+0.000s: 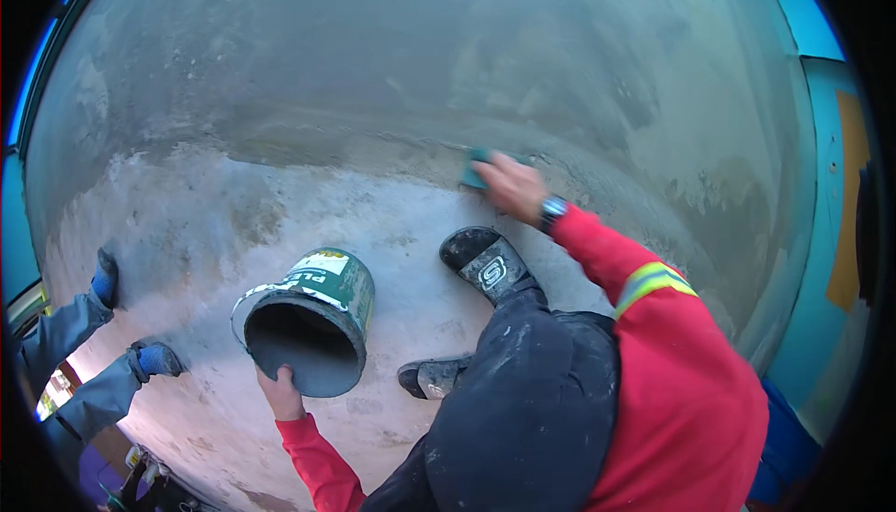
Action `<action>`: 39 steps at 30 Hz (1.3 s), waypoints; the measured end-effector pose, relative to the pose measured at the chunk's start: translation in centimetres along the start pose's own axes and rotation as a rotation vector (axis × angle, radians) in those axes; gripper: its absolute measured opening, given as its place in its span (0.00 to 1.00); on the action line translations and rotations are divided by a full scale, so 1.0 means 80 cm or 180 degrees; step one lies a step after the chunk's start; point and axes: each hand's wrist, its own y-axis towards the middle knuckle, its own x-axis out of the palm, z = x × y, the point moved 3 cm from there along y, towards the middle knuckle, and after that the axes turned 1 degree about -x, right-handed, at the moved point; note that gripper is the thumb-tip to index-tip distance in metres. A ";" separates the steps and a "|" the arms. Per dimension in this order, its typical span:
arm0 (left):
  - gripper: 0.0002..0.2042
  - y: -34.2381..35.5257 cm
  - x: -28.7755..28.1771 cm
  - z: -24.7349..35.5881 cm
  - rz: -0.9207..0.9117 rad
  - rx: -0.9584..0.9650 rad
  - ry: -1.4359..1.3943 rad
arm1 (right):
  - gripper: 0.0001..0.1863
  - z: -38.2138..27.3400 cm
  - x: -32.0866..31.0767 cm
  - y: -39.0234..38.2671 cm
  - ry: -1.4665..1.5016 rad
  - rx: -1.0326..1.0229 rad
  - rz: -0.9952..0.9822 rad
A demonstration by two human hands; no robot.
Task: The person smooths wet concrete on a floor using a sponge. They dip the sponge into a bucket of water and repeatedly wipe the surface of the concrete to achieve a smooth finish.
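Note:
My right hand (511,187) is closed on a small green pad (475,168), with its far side at the seam between the grey plastered surface (420,55) and the paler floor (308,204). Motion smears its details, so whether it is a sponge or a float is unclear. With my left hand (281,392) I grip the rim of a green plastic bucket (336,274), tipped so its mouth faces me. Grey residue coats the bucket's inside, and its bottom cannot be seen.
My feet in dark slides (471,255) are on the floor close to the seam. At the left, another person's legs (98,395) in blue socks stretch onto the floor. Turquoise panels (805,8) border the right side. Assorted items (140,475) lie at the lower left.

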 end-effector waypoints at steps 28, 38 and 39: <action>0.25 -0.002 -0.011 -0.005 -0.0015 -0.0081 0.0011 | 0.07 -0.103 0.075 0.145 0.0385 -0.0230 -0.0101; 0.25 -0.002 -0.006 -0.001 0.0051 -0.0088 -0.0121 | 0.13 0.063 -0.064 -0.106 -0.0569 0.1396 -0.1098; 0.25 -0.002 -0.007 -0.002 0.0103 -0.0082 -0.0113 | 0.12 0.059 -0.055 -0.092 -0.0387 0.1190 -0.0859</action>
